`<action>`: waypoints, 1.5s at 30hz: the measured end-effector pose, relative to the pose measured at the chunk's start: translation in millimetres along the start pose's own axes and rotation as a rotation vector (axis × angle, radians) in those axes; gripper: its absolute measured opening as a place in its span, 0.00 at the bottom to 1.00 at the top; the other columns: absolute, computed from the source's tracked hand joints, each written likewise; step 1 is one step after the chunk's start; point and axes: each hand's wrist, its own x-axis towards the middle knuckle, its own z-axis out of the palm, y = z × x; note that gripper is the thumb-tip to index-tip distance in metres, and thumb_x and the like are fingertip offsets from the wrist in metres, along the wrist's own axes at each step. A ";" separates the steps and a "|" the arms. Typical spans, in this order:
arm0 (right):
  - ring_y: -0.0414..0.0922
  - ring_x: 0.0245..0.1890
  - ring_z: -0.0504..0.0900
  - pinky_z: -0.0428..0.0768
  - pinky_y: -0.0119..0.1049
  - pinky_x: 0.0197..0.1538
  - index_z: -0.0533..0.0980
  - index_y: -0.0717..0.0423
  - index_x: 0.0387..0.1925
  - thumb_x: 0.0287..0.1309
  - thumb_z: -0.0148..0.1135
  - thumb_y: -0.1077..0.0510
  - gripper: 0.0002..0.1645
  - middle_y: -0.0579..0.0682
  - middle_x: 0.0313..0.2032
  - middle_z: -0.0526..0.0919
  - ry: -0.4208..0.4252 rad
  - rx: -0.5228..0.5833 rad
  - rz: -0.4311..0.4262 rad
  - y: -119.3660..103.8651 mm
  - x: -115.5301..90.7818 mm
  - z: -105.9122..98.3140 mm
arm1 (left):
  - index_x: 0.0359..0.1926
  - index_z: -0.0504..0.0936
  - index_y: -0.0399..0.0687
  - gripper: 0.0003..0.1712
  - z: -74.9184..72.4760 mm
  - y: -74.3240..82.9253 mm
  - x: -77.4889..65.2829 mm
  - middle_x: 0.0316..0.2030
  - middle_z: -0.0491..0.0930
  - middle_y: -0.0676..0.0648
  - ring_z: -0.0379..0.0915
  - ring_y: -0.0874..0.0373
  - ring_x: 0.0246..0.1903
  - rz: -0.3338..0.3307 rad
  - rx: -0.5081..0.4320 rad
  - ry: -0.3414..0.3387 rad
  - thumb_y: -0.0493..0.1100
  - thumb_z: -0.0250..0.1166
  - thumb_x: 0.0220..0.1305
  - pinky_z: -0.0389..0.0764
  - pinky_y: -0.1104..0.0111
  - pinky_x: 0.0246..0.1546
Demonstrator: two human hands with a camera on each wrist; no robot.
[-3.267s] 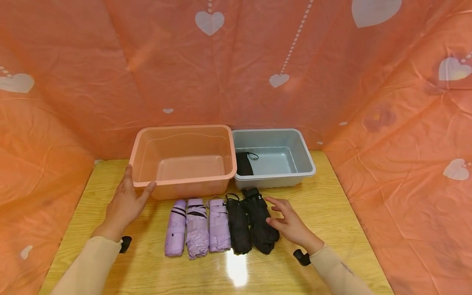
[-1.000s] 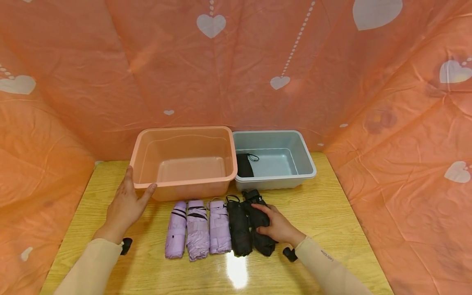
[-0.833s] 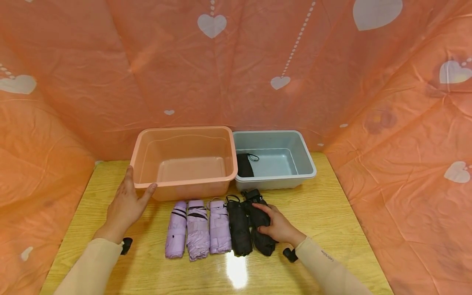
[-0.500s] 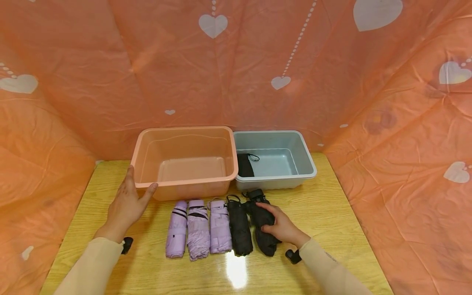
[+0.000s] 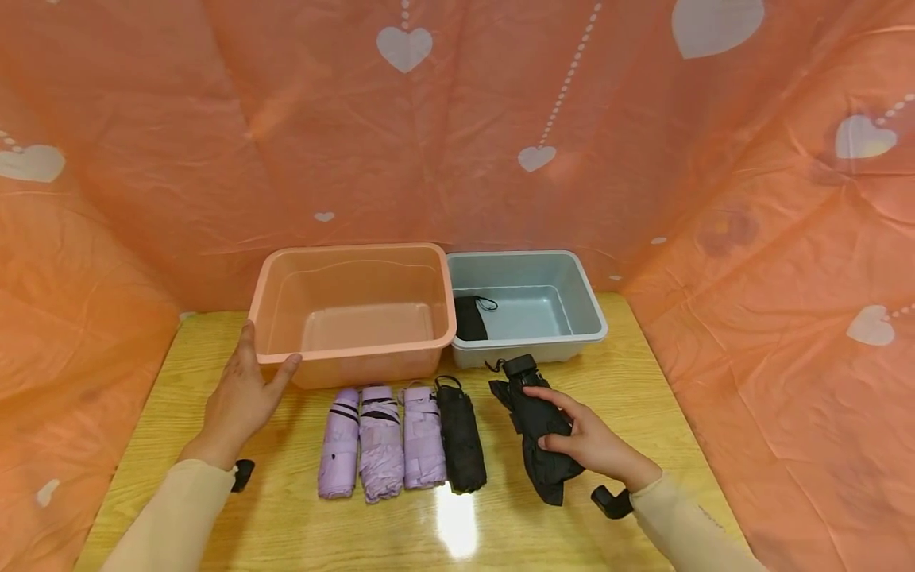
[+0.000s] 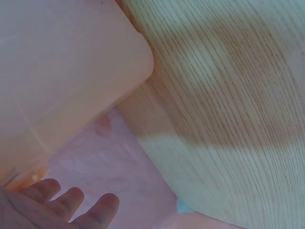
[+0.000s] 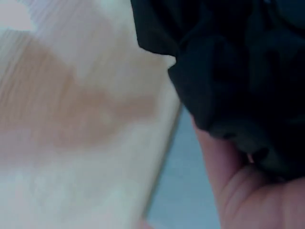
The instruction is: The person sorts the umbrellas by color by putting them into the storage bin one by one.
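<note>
My right hand (image 5: pixel 589 441) grips a folded black umbrella (image 5: pixel 546 469), its loose cloth flaring out and its handle end pointing toward the grey bin (image 5: pixel 532 345). Close up in the right wrist view, the bunched black cloth (image 7: pixel 224 81) hides most of the fingers. At the front left corner of the orange bin (image 5: pixel 364 369) rests my left hand (image 5: pixel 239 397), thumb at the front rim and fingers along the side. Another black umbrella (image 5: pixel 461 441) lies on the table beside three purple umbrellas, a left one (image 5: pixel 339 445), a middle one (image 5: pixel 382 445) and a right one (image 5: pixel 424 441).
Both bins stand side by side at the back of the wooden table (image 5: pixel 286 524). Inside the grey one, at its left, lies a black item (image 5: pixel 469 319) with a cord loop. An orange sheet (image 5: pixel 343 143) with hearts hangs behind and at both sides.
My right hand has closed round the rightmost black umbrella and drawn it right, away from the other black one, its cloth now spread looser. The left hand has stayed at the orange bin.
</note>
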 end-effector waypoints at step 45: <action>0.57 0.48 0.81 0.84 0.48 0.41 0.59 0.43 0.76 0.62 0.63 0.70 0.46 0.63 0.71 0.55 -0.076 0.126 0.180 -61.4 171.9 -135.5 | 0.78 0.23 0.48 0.59 3.8 -0.7 -1.2 0.74 0.42 0.24 0.47 0.22 0.68 0.002 0.003 0.027 0.73 0.47 0.69 0.59 0.28 0.54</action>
